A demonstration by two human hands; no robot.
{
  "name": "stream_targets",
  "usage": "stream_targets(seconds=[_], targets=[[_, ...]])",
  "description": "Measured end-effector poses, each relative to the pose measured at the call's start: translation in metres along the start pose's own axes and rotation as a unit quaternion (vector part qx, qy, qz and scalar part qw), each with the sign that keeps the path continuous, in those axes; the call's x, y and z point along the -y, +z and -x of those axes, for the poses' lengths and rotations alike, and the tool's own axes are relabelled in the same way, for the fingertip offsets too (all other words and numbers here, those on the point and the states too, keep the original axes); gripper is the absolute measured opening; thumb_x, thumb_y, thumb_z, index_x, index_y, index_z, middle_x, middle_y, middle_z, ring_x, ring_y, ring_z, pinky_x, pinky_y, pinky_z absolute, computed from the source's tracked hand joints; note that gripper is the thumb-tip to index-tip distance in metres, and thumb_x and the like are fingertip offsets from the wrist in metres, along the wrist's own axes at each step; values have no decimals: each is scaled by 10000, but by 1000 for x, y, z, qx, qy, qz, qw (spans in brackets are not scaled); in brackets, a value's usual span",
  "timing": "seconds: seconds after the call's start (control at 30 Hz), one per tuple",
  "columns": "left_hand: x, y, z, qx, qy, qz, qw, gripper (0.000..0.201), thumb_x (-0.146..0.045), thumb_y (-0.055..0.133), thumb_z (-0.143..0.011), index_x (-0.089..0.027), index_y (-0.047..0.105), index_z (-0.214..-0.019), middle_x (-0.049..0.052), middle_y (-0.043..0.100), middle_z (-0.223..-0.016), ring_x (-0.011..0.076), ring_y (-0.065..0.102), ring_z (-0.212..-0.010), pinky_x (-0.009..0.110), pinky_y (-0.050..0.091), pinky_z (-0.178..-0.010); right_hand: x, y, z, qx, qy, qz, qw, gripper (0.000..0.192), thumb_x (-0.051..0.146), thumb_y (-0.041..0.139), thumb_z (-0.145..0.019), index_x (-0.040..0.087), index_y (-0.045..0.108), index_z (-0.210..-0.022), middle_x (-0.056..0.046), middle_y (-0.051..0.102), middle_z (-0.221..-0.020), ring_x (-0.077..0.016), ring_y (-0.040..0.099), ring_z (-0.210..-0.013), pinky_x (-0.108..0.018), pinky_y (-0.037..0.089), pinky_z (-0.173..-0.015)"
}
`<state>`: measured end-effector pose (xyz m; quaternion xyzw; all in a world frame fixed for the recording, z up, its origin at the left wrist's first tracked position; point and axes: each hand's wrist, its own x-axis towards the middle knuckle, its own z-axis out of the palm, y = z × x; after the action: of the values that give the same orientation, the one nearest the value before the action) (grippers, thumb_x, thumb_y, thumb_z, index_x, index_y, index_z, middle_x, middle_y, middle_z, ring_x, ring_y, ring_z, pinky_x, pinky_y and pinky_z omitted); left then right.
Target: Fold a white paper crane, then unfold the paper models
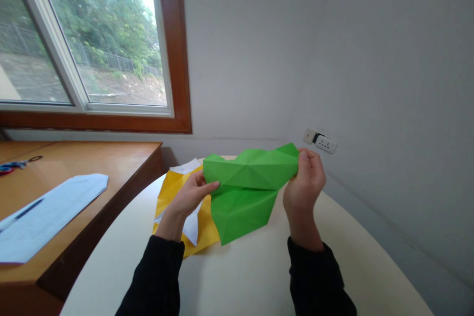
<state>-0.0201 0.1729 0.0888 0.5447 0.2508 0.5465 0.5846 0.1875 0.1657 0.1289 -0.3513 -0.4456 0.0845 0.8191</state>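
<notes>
A creased green paper sheet [244, 190] is held up above the round cream table [237, 276], partly folded along several creases. My left hand [190, 197] pinches its left edge, thumb on top. My right hand [305, 180] grips its upper right corner with the fingers curled. Both sleeves are black. Under the green sheet, a yellow paper [174, 192] lies flat on the table with white paper [192, 227] on top of it and showing at its far edge.
A wooden desk [111, 168] stands at the left, bearing a white folded paper [44, 215] with a pen and scissors [17, 164] at the far edge. A window is above it. A wall socket [320, 141] sits on the grey wall behind the table.
</notes>
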Motion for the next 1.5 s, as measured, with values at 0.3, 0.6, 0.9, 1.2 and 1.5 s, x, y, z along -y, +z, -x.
stream_targets(seconds=[0.3, 0.6, 0.9, 1.2, 1.5], targets=[[0, -3, -1, -56, 20, 111, 992, 343, -299, 785, -579, -174, 631, -858, 68, 706, -853, 258, 654, -899, 371, 515, -798, -10, 5, -2, 264, 269, -187, 907, 438, 607, 353, -826, 249, 502, -1031, -69, 631, -1029, -221, 611, -942, -344, 491, -701], [-2, -8, -3, -106, 32, 123, 986, 346, -281, 785, -581, -168, 626, -868, 62, 711, -844, 259, 661, -880, 366, 523, -787, -20, 0, 0, 416, 363, -189, 812, 531, 707, 455, -737, 219, 568, -910, -44, 675, -787, -208, 648, -710, -376, 515, -649], [-6, -18, -3, -143, 39, 97, 984, 348, -295, 800, -547, -167, 642, -830, 43, 708, -781, 237, 665, -819, 321, 527, -716, -25, -8, -6, 386, 363, -158, 833, 332, 451, 769, -585, 181, 629, -720, 0, 665, -652, -140, 603, -575, -256, 480, -582], [-9, -27, -2, -154, 47, 90, 983, 315, -288, 805, -549, -141, 651, -782, 19, 675, -701, 133, 628, -644, 203, 481, -582, -20, -14, -11, 381, 337, -113, 854, 290, 407, 767, -589, 167, 611, -638, 27, 617, -601, -110, 557, -556, -222, 442, -556], [-7, -34, -8, -374, 115, -76, 917, 301, -302, 758, -575, -162, 577, -770, 16, 599, -775, 151, 601, -767, 259, 479, -689, -7, -13, -10, 407, 165, 38, 898, 223, 384, 659, -710, 174, 606, -658, 9, 640, -667, -150, 592, -626, -268, 476, -599]])
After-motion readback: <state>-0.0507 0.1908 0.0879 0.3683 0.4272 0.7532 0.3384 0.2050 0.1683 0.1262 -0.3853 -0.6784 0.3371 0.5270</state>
